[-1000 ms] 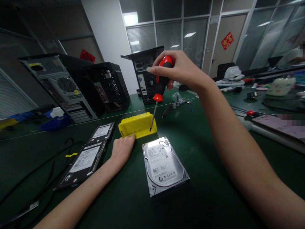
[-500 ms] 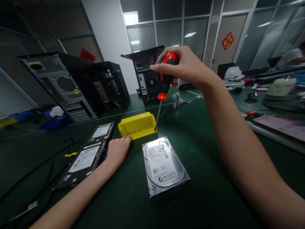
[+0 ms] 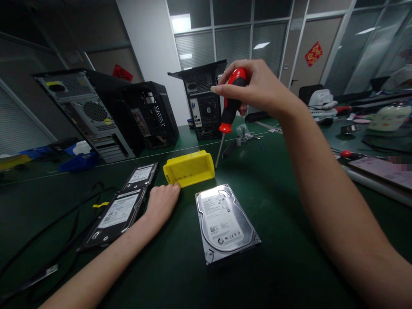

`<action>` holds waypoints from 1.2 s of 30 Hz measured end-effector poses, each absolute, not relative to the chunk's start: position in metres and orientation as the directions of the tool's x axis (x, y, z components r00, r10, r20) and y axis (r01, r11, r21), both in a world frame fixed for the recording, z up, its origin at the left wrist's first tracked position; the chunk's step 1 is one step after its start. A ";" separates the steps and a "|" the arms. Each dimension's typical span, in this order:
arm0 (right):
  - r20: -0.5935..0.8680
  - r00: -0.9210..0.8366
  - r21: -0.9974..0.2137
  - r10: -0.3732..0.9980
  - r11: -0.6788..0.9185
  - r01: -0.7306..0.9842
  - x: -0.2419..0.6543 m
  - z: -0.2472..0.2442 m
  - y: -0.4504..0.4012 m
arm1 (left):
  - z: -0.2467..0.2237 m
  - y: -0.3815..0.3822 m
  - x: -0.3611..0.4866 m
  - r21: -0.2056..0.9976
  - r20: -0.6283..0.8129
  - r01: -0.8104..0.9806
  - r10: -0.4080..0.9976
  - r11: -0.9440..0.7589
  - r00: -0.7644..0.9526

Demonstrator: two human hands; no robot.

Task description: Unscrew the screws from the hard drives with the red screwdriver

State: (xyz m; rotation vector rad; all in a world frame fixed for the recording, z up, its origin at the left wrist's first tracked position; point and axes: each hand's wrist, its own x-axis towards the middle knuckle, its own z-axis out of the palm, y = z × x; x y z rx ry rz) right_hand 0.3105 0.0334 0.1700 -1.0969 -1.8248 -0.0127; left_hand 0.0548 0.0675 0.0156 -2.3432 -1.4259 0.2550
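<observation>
My right hand (image 3: 247, 88) grips a red and black screwdriver (image 3: 232, 103), its shaft slanting down and its tip just beside the right end of a yellow plastic parts bin (image 3: 189, 169). Several tiny dark pieces, perhaps screws, lie inside the bin. At the bin's lower left edge, my left hand (image 3: 162, 199) is closed, its fingers against the rim; some fingers are hidden. A silver hard drive (image 3: 225, 223) lies label up in front of the bin, apart from both hands.
Two dark hard drives (image 3: 120, 208) lie left of my left hand, with black cables (image 3: 64, 231) beyond. Computer cases (image 3: 109, 111) stand at the back left, another case (image 3: 204, 103) behind the bin. Small metal parts (image 3: 246, 135), a second screwdriver (image 3: 349, 153) and a jar (image 3: 388, 118) sit rightward.
The view has shifted slightly, moving everything a little to the right. The screwdriver tip has moved from the bin's right rim to just outside it. My left hand stays at the bin.
</observation>
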 end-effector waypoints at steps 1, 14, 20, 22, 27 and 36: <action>0.729 -0.121 -0.430 0.674 0.589 0.684 0.310 0.170 0.033 | 0.017 0.070 0.053 -0.414 0.036 0.808 0.879 -0.420 0.476; 0.734 -0.153 -0.407 0.661 0.610 0.680 0.308 0.169 0.036 | 0.026 0.088 0.036 -0.425 0.027 0.779 0.853 -0.462 0.521; 0.728 -0.158 -0.405 0.667 0.604 0.686 0.307 0.169 0.036 | 0.023 0.089 0.036 -0.425 0.033 0.774 0.847 -0.470 0.531; 0.725 -0.165 -0.406 0.668 0.609 0.682 0.307 0.170 0.035 | 0.024 0.088 0.036 -0.424 0.034 0.772 0.844 -0.473 0.536; 0.727 -0.175 -0.400 0.664 0.616 0.679 0.309 0.170 0.035 | 0.025 0.088 0.036 -0.417 0.034 0.772 0.840 -0.481 0.542; 0.708 -0.175 -0.400 0.684 0.592 0.700 0.307 0.170 0.035 | 0.025 0.089 0.036 -0.411 0.035 0.766 0.831 -0.494 0.555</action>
